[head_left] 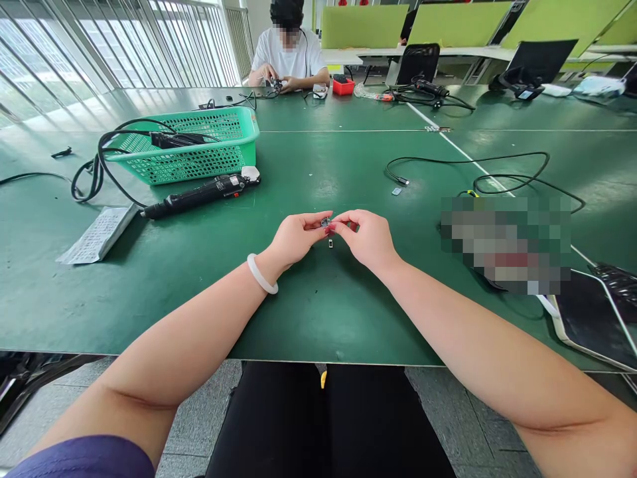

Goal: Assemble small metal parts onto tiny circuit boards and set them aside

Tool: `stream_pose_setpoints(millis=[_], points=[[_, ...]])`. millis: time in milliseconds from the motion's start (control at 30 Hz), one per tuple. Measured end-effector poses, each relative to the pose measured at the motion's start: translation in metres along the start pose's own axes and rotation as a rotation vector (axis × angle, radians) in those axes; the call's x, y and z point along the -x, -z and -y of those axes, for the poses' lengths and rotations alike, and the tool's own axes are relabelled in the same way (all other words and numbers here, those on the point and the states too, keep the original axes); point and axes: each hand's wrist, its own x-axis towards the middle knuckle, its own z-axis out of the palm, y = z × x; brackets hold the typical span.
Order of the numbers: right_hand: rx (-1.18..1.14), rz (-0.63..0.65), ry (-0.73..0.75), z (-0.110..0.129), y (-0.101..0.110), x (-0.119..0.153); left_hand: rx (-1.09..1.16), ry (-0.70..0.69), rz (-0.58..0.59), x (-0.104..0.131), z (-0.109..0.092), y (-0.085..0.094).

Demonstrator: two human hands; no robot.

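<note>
Over the middle of the green table, my left hand [293,238] and my right hand [365,238] meet fingertip to fingertip. Between them is a small dark-and-silver electronic part [325,222], too small to name exactly. The left thumb and fingers pinch it from one side. My right thumb and index finger are closed at its other edge; whether they hold a separate small piece cannot be made out. Just below the fingertips shows a tiny white-and-black rectangular piece [330,243]. A white bracelet [262,274] circles my left wrist.
On the green table [318,325] lie a black electric screwdriver [199,194], a teal basket [194,147] holding cables, and a folded paper [101,234]. To the right are a black cable [468,159], a blurred-out object [505,242] and a tablet [594,312]. A person [293,56] sits opposite.
</note>
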Motion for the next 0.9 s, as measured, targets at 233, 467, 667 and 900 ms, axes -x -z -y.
stream_pose_setpoints(millis=[233,467,667,900], points=[[-0.024,0.02,-0.016,-0.0036,0.0001,0.0005,0.065,-0.002,0.035,-0.0007,0.0011,0.0012],[-0.024,0.064,-0.078,-0.0029,0.0026,-0.0015,-0.085,-0.084,0.034,-0.0011,0.0055,0.0005],[-0.091,0.041,-0.107,-0.0032,0.0004,-0.0012,-0.092,-0.095,0.032,-0.0002,0.0035,-0.0001],[-0.085,0.014,-0.085,-0.0021,-0.0004,-0.0002,-0.086,-0.108,0.043,-0.0001,0.0026,0.0005]])
